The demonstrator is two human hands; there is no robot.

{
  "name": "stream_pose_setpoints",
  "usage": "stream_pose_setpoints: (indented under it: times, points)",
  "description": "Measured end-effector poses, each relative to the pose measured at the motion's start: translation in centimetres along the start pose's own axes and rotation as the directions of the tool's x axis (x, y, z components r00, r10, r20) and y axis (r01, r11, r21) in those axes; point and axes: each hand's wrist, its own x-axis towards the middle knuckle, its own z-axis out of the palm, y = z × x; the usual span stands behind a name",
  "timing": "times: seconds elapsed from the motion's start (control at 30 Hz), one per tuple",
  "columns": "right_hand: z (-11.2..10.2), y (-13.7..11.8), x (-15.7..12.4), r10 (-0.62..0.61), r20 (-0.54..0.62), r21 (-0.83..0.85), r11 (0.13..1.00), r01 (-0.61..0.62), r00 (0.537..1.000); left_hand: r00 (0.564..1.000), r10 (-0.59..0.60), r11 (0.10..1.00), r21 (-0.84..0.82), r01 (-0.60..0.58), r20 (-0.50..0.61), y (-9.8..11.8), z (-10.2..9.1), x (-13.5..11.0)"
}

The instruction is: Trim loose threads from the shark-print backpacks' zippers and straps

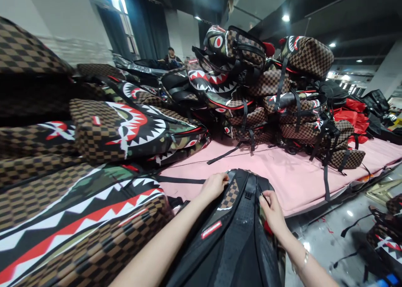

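Observation:
A black backpack [230, 253] lies in front of me with its strap side up, its top pointing away. It has a brown checked patch and a small red label near the upper left. My left hand [216, 186] grips the bag's upper left edge, fingers closed and curled over it. On the opposite edge, my right hand [274, 211] pinches a thin dark piece at the bag's side. Whether that piece is a zipper pull or a bit of edging, I cannot tell. The bag's lower end runs out of view.
Checked shark-mouth backpacks are piled at left [103, 132] and across the pink-covered table [301, 182]. Black straps [185, 180] trail over the cover. Red bags [353, 115] lie farther right. More bags [387, 241] are on the floor. A person [172, 57] is in the background.

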Motion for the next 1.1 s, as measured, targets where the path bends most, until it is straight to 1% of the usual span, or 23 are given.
stream_pose_setpoints:
  times: [0.07, 0.13, 0.2, 0.3, 0.4, 0.47, 0.53, 0.6, 0.67, 0.77, 0.87, 0.93, 1.03, 1.1]
  points:
    - [1.5, 0.6, 2.7, -0.008, -0.025, -0.079, 0.997, 0.006, 1.0, 0.999, 0.007, 0.999, -0.041, -0.008, -0.035, 0.2, 1.6, 1.9]
    - [2.8, 1.2, 4.8, -0.01, -0.023, -0.129, 0.992, 0.007, 1.0, 0.999, 0.021, 0.997, -0.071, -0.024, -0.051, 0.3, 2.9, 3.3]
    - [4.0, 1.7, 6.2, -0.011, -0.028, -0.138, 0.99, 0.007, 1.0, 0.998, 0.044, 0.995, -0.088, -0.048, -0.047, 0.1, 3.9, 4.2]
    - [5.5, 2.3, 7.2, -0.005, -0.041, -0.155, 0.988, -0.002, 0.999, 0.997, 0.069, 0.992, -0.106, -0.071, -0.018, -0.3, 4.8, 5.1]
    - [6.4, 2.9, 7.7, -0.004, -0.04, -0.17, 0.985, -0.003, 0.999, 0.999, 0.048, 0.99, -0.136, -0.048, -0.001, -0.4, 5.6, 5.5]
    - [6.6, 3.3, 7.8, -0.009, -0.031, -0.184, 0.983, 0.003, 0.999, 1.0, -0.009, 0.987, -0.163, 0.006, -0.018, -0.4, 6.1, 5.5]
    - [6.6, 3.5, 7.6, -0.014, -0.012, -0.2, 0.98, 0.011, 1.0, 0.995, -0.092, 0.977, -0.199, 0.081, -0.044, -0.6, 6.5, 5.4]
    - [6.6, 3.7, 7.2, -0.025, 0.03, -0.215, 0.976, 0.031, 0.999, 0.985, -0.164, 0.959, -0.243, 0.145, -0.06, -0.9, 6.7, 5.3]
    - [6.6, 3.7, 6.8, -0.047, 0.097, -0.245, 0.967, 0.07, 0.994, 0.977, -0.203, 0.942, -0.283, 0.177, -0.063, -1.4, 6.8, 5.2]
    - [6.7, 3.6, 6.6, -0.076, 0.162, -0.344, 0.93, 0.129, 0.984, 0.974, -0.216, 0.927, -0.328, 0.184, -0.062, -1.8, 6.7, 5.2]
    - [6.8, 3.4, 6.9, -0.096, 0.166, -0.464, 0.871, 0.164, 0.981, 0.975, -0.211, 0.919, -0.354, 0.174, -0.068, -1.8, 6.6, 5.2]
    - [6.9, 3.3, 7.2, -0.121, 0.189, -0.521, 0.829, 0.204, 0.974, 0.976, -0.204, 0.918, -0.362, 0.163, -0.078, -1.6, 6.6, 5.1]
    - [7.0, 3.2, 7.6, -0.163, 0.23, -0.566, 0.78, 0.268, 0.96, 0.976, -0.193, 0.92, -0.365, 0.144, -0.102, -1.3, 6.6, 5.0]
    - [7.0, 3.1, 7.7, -0.166, 0.236, -0.564, 0.779, 0.273, 0.958, 0.972, -0.197, 0.921, -0.364, 0.14, -0.125, -1.5, 6.7, 5.1]
